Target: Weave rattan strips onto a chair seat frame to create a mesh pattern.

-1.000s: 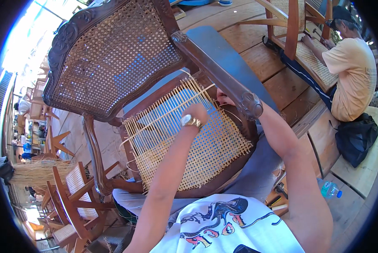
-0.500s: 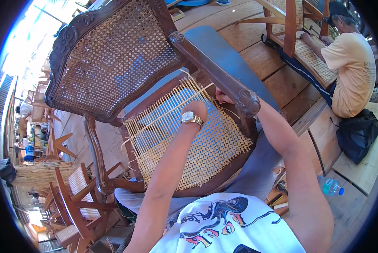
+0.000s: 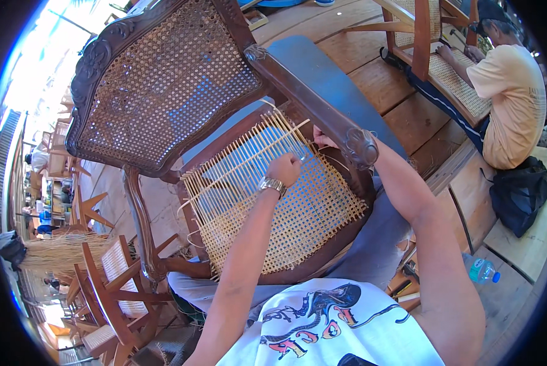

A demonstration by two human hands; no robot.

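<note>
A carved dark wooden armchair [image 3: 138, 201] leans over my lap, with a half-woven cane seat [image 3: 298, 207]. Its near part has a close open-hole weave; toward the backrest, long strands run side by side with a flat light stick [image 3: 249, 163] laid across them. My left hand [image 3: 284, 169], a metal watch on its wrist, is closed just above the weave near the seat's right side; what its fingers pinch is too small to make out. At the seat's right edge my right hand [image 3: 323, 138] has bent fingers by the cane, partly hidden behind the armrest [image 3: 322, 100].
The chair's cane backrest [image 3: 170, 85] rises at the far left. A co-worker [image 3: 508, 91] sits at the right over another cane chair [image 3: 450, 73]. Nearby lie a black bag [image 3: 520, 195], a plastic bottle [image 3: 482, 269] and tools [image 3: 401, 288]. Wooden chair frames [image 3: 112, 287] stand at the left.
My left hand has moved slightly down and its wrist has turned, so its curled fingers now show. My right hand stays at the seat edge.
</note>
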